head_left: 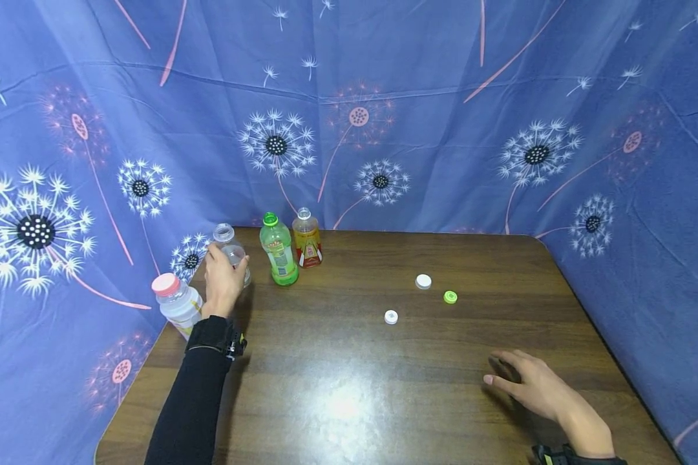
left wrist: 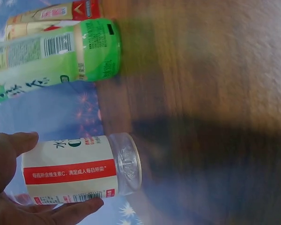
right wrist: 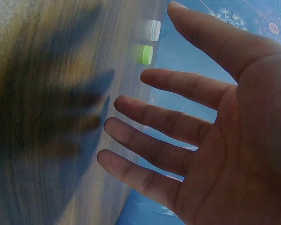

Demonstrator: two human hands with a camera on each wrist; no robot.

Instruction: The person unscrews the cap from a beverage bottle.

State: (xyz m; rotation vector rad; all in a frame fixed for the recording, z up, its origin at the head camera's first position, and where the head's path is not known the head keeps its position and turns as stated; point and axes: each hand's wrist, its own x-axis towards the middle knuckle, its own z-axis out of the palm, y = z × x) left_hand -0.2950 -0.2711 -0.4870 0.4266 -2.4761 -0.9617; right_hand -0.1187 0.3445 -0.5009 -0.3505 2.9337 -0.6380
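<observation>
At the table's far left corner my left hand (head_left: 222,281) grips a clear bottle (head_left: 228,242) with an uncapped neck. In the left wrist view this bottle (left wrist: 70,171) shows a white and red label, with the thumb on one side and fingers on the other. Whether its base touches the table I cannot tell. Just left of that hand is a bottle with a pink cap (head_left: 180,303). My right hand (head_left: 538,384) hovers over the table's right side, holding nothing; its fingers (right wrist: 152,119) are spread in the right wrist view.
Right of the gripped bottle stand a green bottle (head_left: 280,255) and an amber bottle with a red label (head_left: 308,242). Two white caps (head_left: 423,281) and a green cap (head_left: 450,297) lie on the wooden table (head_left: 302,342). A blue dandelion-print cloth (head_left: 442,148) surrounds the table.
</observation>
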